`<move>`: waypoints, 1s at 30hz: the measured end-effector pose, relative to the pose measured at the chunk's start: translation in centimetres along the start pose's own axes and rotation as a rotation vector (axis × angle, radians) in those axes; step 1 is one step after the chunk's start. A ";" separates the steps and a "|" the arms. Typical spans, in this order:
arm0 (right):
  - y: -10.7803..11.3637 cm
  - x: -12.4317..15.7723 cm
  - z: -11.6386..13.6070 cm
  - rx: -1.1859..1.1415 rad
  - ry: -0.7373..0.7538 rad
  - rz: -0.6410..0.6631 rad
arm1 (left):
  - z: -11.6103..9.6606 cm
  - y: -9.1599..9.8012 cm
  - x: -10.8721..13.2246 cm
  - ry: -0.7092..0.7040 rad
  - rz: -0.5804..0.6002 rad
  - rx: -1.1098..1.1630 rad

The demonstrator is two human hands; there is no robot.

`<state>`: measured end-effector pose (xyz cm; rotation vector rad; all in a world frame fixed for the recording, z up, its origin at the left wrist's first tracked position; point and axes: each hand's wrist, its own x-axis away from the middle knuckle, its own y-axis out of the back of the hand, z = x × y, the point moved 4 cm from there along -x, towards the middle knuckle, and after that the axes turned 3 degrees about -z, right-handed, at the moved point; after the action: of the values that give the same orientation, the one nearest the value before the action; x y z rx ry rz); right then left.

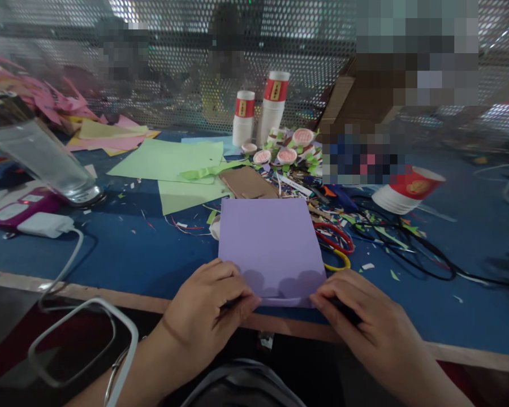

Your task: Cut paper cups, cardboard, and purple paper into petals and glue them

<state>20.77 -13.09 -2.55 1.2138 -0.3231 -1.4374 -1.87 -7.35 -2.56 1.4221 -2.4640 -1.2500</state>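
A sheet of purple paper (271,243) lies at the table's front edge, its near edge turned up in a narrow fold. My left hand (214,302) pinches the fold's left end between thumb and fingers. At the right end, my right hand (356,305) pinches the same fold near the corner. Just beyond the paper lies a piece of brown cardboard (249,182). Scissors with red and yellow handles (337,236) stick out from beside the paper's right edge.
Green paper sheets (165,161) lie behind on the left, near a tilted-looking glass (46,155). Stacked paper cups (275,107) stand at the back. A paper cup (407,190) leans at right near a black cable (428,265). A white charger (46,224) trails its cord over the front edge.
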 end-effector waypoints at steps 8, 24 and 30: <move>0.1 0.8 0.0 0.022 0.008 -0.028 | 0.0 -0.3 -0.2 -0.009 -0.064 -0.116; 0.5 1.3 -0.8 0.243 0.100 -0.124 | -0.8 -1.1 2.5 -0.267 -0.194 -0.098; 0.4 1.2 -0.6 0.236 0.117 -0.138 | -1.0 -1.2 2.4 -0.242 -0.195 -0.106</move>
<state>21.71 -13.96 -3.00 1.5306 -0.3403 -1.4686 -2.00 -10.09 -3.50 1.6018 -2.4028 -1.6565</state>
